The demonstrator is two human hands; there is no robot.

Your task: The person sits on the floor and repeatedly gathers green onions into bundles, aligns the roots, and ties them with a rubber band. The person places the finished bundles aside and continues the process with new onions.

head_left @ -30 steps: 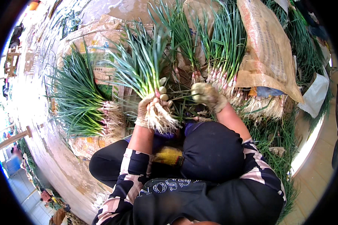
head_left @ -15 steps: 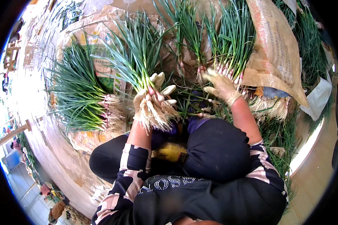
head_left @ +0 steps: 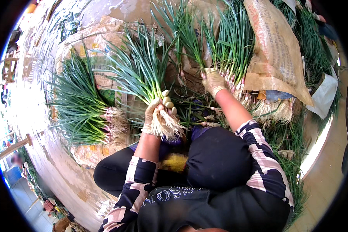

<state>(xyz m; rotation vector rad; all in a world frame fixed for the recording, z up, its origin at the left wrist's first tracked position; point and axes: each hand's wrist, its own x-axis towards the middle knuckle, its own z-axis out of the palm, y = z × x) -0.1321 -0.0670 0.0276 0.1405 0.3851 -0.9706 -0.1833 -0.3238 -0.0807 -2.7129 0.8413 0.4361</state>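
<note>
My gloved left hand [head_left: 158, 110] is wrapped round a bunch of green garlic [head_left: 149, 75], leaves pointing away from me and pale roots hanging towards my lap. My right hand [head_left: 213, 81], in a cream glove too, has its fingers closed at the base of some more green garlic stalks [head_left: 193, 48] lying in front of me. Just right of that hand, a thick row of green garlic [head_left: 236, 42] shows pinkish bulbs and roots. On the left a separate pile of green garlic [head_left: 79, 102] lies with its roots towards me.
A brown printed sack [head_left: 278, 54] covers part of the plants at the right, with a white sheet [head_left: 324, 94] beside it. Loose green leaves [head_left: 288, 143] are strewn by my right knee. Flattened sacks [head_left: 87, 150] lie under the left pile.
My left hand has tightened round its bunch and come slightly nearer me. My right hand, open before, has moved left and closed on stalks at the row's left side.
</note>
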